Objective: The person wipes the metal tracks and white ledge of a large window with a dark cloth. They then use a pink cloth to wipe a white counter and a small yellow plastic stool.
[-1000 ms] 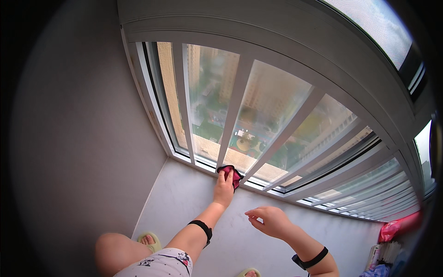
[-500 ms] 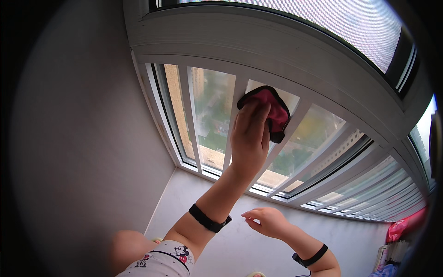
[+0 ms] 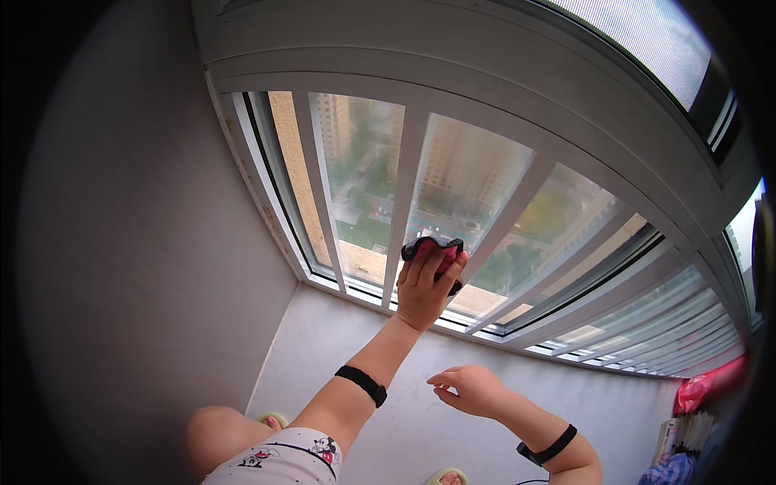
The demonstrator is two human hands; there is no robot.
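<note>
My left hand (image 3: 423, 293) is closed on a pink cleaning cloth (image 3: 440, 249) with a black edge, pressing it to the lower part of a window pane (image 3: 469, 174) between two white bars. Part of the cloth is hidden under the fingers. Lower down and to the right, my right hand (image 3: 471, 391) hangs in the air above the floor, its fingers loosely bent and apart, with nothing in them. Black bands circle both forearms.
White vertical bars (image 3: 410, 174) divide the window, and a wide white frame (image 3: 485, 105) runs above. A plain wall (image 3: 145, 242) stands at the left. At the far right are a pink plastic bag (image 3: 693, 394) and a blue checked cloth (image 3: 671, 470). Slippered feet stand on the pale floor (image 3: 339, 339).
My left hand has moved the cloth down the pane from its upper part to near the bottom. My right hand has stayed almost in place. The view has shifted slightly.
</note>
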